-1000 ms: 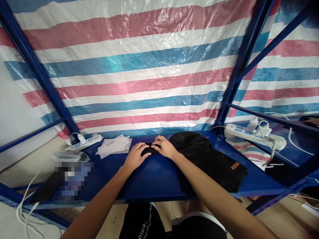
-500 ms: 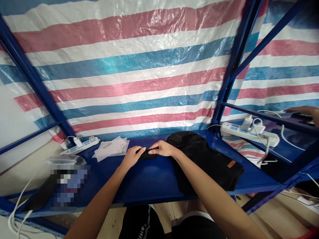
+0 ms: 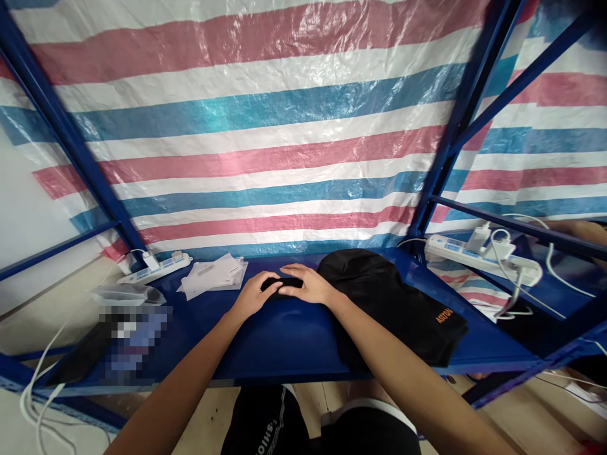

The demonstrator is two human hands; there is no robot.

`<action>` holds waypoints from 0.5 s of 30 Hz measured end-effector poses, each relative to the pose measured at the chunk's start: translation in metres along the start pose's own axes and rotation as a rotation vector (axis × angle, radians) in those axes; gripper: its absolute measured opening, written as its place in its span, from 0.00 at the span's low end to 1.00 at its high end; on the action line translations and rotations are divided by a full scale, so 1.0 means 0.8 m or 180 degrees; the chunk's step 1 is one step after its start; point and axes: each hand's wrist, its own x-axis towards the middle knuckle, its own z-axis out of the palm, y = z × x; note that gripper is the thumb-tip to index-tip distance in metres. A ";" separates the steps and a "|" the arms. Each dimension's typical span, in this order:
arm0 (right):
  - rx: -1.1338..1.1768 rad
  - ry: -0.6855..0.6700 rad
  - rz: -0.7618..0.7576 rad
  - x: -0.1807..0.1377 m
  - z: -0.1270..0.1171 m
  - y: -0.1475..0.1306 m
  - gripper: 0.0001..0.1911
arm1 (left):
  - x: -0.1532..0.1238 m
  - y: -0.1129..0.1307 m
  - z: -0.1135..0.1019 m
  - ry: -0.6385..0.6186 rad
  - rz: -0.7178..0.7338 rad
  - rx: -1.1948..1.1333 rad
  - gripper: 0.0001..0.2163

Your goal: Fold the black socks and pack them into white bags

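Note:
A small black bundle (image 3: 290, 282), perhaps folded cloth, lies on the blue metal shelf (image 3: 279, 347) in front of me. My left hand (image 3: 253, 297) is curved round its left end, thumb on the near side. Round the right end curls my right hand (image 3: 310, 285), its fingers over the far side and its thumb on the near side. The two thumbs almost meet in the middle. Just right of my right hand is a larger black garment (image 3: 379, 297) with orange lettering, spread on the shelf and partly behind my right forearm.
White papers or bags (image 3: 215, 276) lie left of my hands. Power strips stand at the left (image 3: 156, 268) and right (image 3: 478, 256) with cables. A clear plastic bag (image 3: 128, 294) and a dark flat object (image 3: 80, 354) occupy the left end. Another person's arm (image 3: 578, 229) shows far right.
My fingers have gone from pressing on top of the black bundle to wrapping round its ends, the right hand's fingers opening out over its far side. The view has shifted slightly.

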 end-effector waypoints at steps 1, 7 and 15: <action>-0.0044 -0.0049 0.0039 0.000 0.002 -0.001 0.44 | -0.002 0.002 -0.001 0.0043 0.0019 -0.0018 0.16; -0.0534 -0.0102 -0.0325 0.006 0.006 -0.017 0.44 | -0.011 0.017 -0.003 0.0235 0.0197 0.0196 0.15; -0.0723 0.0187 -0.0166 0.012 0.004 -0.009 0.34 | 0.000 -0.030 -0.045 0.1243 0.0047 0.0878 0.12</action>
